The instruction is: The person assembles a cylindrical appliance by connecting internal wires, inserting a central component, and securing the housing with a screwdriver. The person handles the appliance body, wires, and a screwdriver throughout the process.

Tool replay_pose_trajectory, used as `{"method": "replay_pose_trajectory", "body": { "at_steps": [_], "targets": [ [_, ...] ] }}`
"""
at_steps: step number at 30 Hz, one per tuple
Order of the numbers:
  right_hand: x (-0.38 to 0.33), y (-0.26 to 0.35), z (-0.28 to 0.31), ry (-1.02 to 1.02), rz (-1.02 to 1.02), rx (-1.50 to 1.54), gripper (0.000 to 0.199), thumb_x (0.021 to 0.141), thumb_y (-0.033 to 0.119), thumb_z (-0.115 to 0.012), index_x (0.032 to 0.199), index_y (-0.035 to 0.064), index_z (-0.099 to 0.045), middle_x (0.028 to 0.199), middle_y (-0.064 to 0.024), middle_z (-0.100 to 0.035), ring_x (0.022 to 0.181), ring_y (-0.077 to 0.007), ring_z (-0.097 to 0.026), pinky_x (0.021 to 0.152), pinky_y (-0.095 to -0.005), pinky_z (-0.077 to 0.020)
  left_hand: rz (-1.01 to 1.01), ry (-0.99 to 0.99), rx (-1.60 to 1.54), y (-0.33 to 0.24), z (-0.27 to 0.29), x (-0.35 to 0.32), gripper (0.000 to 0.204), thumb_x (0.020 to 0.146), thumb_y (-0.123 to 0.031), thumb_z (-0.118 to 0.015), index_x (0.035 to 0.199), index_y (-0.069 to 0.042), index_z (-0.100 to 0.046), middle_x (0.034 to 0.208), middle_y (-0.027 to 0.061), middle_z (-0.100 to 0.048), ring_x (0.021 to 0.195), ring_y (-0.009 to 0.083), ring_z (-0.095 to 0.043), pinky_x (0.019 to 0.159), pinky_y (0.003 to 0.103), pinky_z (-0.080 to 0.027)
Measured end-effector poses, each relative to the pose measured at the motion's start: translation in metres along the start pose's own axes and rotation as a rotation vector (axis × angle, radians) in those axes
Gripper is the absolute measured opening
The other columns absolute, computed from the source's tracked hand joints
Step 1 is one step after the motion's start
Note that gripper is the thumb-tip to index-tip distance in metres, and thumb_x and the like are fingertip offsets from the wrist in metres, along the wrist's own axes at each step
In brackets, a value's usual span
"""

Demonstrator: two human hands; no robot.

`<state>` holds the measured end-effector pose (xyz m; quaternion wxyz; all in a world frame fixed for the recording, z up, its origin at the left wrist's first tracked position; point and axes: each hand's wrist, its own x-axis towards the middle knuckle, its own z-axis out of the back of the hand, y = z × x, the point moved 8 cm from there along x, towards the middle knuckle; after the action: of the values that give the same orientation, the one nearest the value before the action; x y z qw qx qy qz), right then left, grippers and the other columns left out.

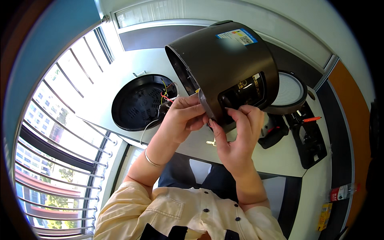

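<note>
A dark brown rice cooker housing (236, 52) lies tilted above the table, its open rim turned to the left. My left hand (186, 116) is closed at that rim, thumb and fingers pinching its lower edge. On the lower front, beside the glossy black control panel (244, 93), my right hand (242, 136) grips the edge with its thumb near the left fingertips. Whatever small part may lie between the fingertips is hidden. Left of the housing rests the round black slotted base (138, 102). Red, yellow and white wires (165, 96) run from it beside my left hand.
Behind the housing at right lies a round lid (288, 92). An open black tool case (308, 140) with an orange-handled tool (312, 119) is nearby. A small brass-coloured piece (211, 142) lies near the front edge. A bottle (343, 193) and yellow box (325, 216) are at far right.
</note>
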<state>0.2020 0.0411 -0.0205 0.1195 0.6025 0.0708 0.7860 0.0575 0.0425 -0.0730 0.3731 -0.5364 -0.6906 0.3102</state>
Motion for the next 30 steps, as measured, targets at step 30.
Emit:
{"method": "replay_pose_trajectory", "body": {
  "at_steps": [30],
  "targets": [
    [-0.002,-0.01,0.009,0.016,-0.028,0.031,0.035,0.067,0.004,-0.071,0.098,0.0005,-0.053,0.098,-0.0129,-0.045,0.088,-0.0263,-0.044,0.074,-0.0336,-0.0367,-0.225,-0.064,0.393,-0.019,-0.028,-0.022,0.046,0.076,0.004,-0.044,0.121,0.006,-0.049,0.096,0.0098,-0.063,0.073,0.0144,-0.063,0.045,0.019,-0.039]
  ]
}}
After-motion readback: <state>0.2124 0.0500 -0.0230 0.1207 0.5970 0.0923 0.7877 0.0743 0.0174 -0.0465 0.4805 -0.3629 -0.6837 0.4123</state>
